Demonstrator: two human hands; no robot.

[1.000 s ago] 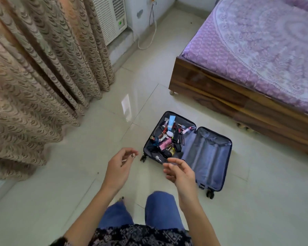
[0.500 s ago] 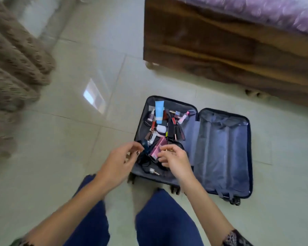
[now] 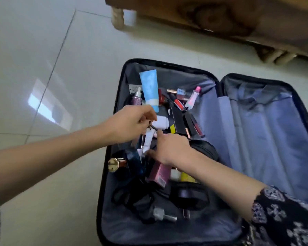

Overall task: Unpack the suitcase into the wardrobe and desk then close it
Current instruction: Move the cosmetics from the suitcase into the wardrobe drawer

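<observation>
Fingers (image 3: 150,116) amid the suitcase (image 3: 256,132) clutter

a room in a home, most likely a bedroom. the floor (image 3: 43,50) is glossy pale tile with thin grout lines, and a bright window reflection (image 3: 48,107) lies on it. a low piece of dark polished wooden furniture (image 3: 220,16) stands on short legs (image 3: 117,18) at the far side. an open suitcase (image 3: 256,130) lies flat on the floor, 1 half filled with cosmetics and toiletries, among them a blue tube (image 3: 149,87).

black suitcase (image 3: 167,64), light blue tube (image 3: 149,86)
</observation>
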